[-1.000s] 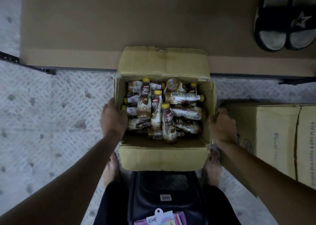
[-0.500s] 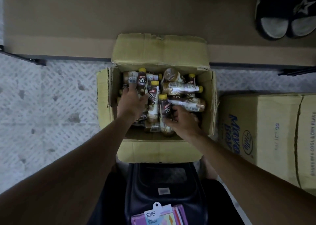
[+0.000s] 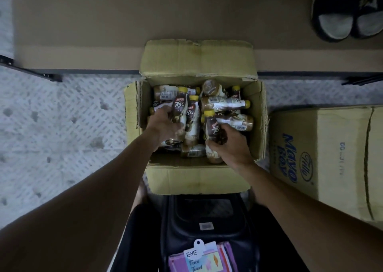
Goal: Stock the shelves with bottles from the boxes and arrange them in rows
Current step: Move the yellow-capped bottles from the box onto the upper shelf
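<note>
The open cardboard box (image 3: 199,180) holds a loose heap of small brown bottles (image 3: 224,104) with yellow caps. Most lie on their sides and cross one another. Beyond the fingertips, the far flap of the box lies against a low brown shelf (image 3: 103,23), where a pair of dark sandals (image 3: 348,15) sits far off to the right. Right of the right hand stands a closed box (image 3: 323,157) with blue print, near the open one. A black stool (image 3: 207,215) sits behind the wrists.

Both arms reach forward and down into the box. The left hand (image 3: 163,126) has its fingers (image 3: 160,114) clamped round the left bottle (image 3: 179,107), with other bottles packed beside it. The right hand (image 3: 230,147) grips the right bottle (image 3: 213,126) low on its body, with the cap pointing away.
</note>
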